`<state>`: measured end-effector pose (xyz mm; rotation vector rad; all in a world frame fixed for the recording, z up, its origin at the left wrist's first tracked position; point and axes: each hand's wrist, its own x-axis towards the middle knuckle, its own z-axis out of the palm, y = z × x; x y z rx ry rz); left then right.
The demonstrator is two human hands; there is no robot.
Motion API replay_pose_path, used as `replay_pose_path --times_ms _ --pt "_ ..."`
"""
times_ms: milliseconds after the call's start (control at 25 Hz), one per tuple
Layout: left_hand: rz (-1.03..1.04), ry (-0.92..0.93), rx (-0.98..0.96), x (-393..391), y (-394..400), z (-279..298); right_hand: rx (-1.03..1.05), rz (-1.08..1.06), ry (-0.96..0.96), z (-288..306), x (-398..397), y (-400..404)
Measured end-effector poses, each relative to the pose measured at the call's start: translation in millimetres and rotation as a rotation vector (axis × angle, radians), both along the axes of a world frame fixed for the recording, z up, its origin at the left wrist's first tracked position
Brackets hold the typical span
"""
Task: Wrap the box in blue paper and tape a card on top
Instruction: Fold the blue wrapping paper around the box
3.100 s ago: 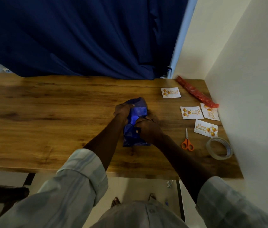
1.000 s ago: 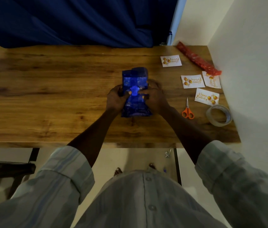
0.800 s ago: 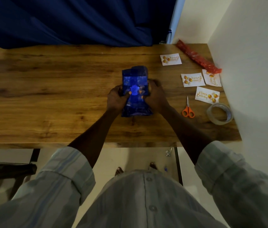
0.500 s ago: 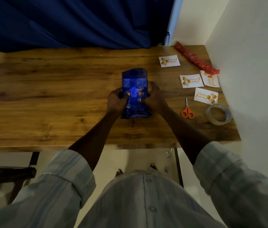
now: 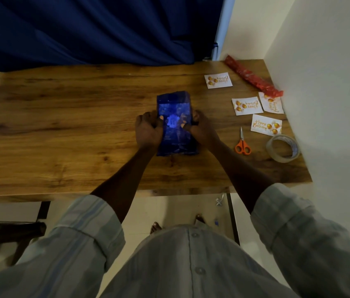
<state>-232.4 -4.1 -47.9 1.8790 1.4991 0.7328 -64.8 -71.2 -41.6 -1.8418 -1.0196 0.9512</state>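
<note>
A box covered in shiny blue paper (image 5: 175,112) lies lengthwise on the wooden table (image 5: 62,130). My left hand (image 5: 148,131) grips its left side with the thumb on top. My right hand (image 5: 200,129) grips the right side, its thumb pressing the paper on top. Loose blue paper sticks out at both the near and far ends. Several white birthday cards lie to the right, the nearest card (image 5: 266,124) beside a clear tape roll (image 5: 282,148).
Orange-handled scissors (image 5: 242,143) lie between the box and the tape roll. A red paper roll (image 5: 252,77) lies along the right wall at the back. A dark blue curtain (image 5: 96,29) hangs behind the table. The white wall bounds the right side.
About three seconds ago the hands worked the paper on a tilted box; since then it lies flat with both hands clasping its sides. Over the last second they barely moved.
</note>
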Motion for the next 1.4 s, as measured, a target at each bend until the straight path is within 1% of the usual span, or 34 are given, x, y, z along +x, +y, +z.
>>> replay_pose_path --times_ms 80,120,240,320,440,560,720,920,1080,1280,1400 --pt "-0.026 0.069 0.139 3 0 4 -0.001 0.011 -0.023 5 1 -2" --pt "-0.004 0.063 0.158 5 -1 8 -0.006 0.018 -0.05 4 2 -1" --pt "0.066 -0.01 0.115 12 -1 11 -0.02 0.035 -0.091 -1 6 1" --pt "0.074 0.03 0.128 14 1 6 -0.001 0.009 -0.108 -4 9 2" --pt "0.069 0.056 0.088 11 3 -1 0.055 -0.023 -0.102 -3 9 -3" --pt "0.035 0.011 0.07 9 2 -2 0.073 0.005 -0.219 -2 8 -8" --pt "-0.038 0.011 0.025 9 -2 3 0.089 0.091 -0.285 -3 2 -14" --pt "-0.058 0.034 0.012 8 -5 6 0.137 0.179 -0.527 -12 -8 -18" --pt "-0.068 0.045 0.0 10 -3 6 0.074 0.232 -0.721 -7 -19 -19" --pt "-0.045 -0.014 -0.062 11 2 7 -0.013 0.306 -0.782 2 -23 -14" --pt "-0.037 -0.077 -0.061 9 5 6 -0.058 0.325 -0.806 9 -25 -9"
